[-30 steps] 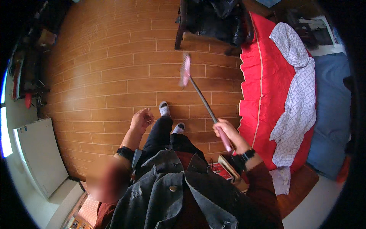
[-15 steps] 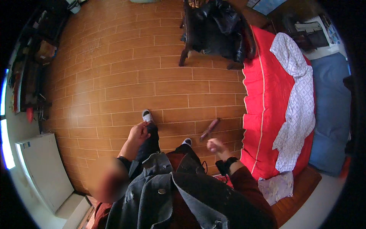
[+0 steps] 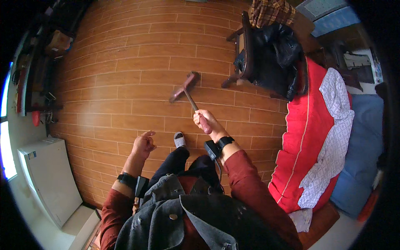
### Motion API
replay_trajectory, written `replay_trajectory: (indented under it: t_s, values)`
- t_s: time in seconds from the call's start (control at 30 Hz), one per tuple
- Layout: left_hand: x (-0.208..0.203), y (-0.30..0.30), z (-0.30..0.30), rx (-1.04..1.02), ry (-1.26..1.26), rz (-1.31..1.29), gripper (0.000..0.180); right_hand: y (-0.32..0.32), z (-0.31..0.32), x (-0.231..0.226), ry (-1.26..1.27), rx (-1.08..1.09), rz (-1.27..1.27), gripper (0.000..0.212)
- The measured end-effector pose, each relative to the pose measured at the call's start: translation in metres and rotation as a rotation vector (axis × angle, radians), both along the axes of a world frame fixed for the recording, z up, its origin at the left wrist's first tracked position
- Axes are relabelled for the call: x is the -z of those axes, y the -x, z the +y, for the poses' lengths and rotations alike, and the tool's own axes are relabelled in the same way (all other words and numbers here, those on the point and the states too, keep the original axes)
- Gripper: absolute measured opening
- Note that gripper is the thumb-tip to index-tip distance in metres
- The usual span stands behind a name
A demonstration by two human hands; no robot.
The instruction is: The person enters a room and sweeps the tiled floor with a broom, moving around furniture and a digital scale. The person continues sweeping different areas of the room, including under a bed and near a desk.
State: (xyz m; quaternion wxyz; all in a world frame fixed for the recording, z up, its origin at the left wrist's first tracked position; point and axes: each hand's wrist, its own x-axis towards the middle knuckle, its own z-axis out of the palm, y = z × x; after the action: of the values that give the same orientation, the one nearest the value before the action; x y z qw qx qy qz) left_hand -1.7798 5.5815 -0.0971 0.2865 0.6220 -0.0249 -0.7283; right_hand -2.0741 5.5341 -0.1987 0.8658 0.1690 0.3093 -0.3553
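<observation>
My right hand is closed round the handle of a broom, in front of my body. The handle's reddish end sticks out of the fist toward me. Away from me, the wide reddish broom head is down at the wood-look floor and slightly blurred. My left hand holds nothing; its fingers are loosely bent and apart, above the floor to the left of my slippered foot.
Ahead to the right stands a dark wooden chair with black plastic on it. A bed with a red cover runs along the right side. A white cabinet stands at the left, and dark shelves line the left wall.
My right hand has swung forward and left with the broom, whose head went from beside the bed to the floor ahead. A foot has stepped forward and the view has shifted.
</observation>
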Motion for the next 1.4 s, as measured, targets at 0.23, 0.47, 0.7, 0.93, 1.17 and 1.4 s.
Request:
replay_trajectory:
  t_s: [0.23,0.47,0.7,0.93,1.17,1.4]
  values:
    - [0.015,0.019,-0.047,0.043,-0.030,0.062,0.015,0.014,-0.066,-0.039,0.276,-0.168,0.481,0.012]
    - [0.018,0.039,-0.119,-0.085,-0.104,0.036,0.017,0.076,-0.091,-0.036,0.250,-0.653,1.374,0.076]
    - [0.021,0.068,-0.178,-0.163,-0.110,0.037,0.016,0.100,-0.187,0.045,0.012,-0.763,1.591,0.077]
    - [0.016,0.063,-0.185,-0.347,-0.175,-0.008,0.016,0.082,-0.261,0.037,0.023,-0.710,0.971,0.020]
    - [0.020,0.059,-0.199,-0.399,-0.200,0.041,0.015,-0.021,-0.249,0.015,0.120,-0.395,0.705,0.036]
    - [0.020,0.042,-0.226,-0.274,-0.166,0.050,0.017,-0.027,-0.281,-0.006,0.144,-0.252,0.386,0.041]
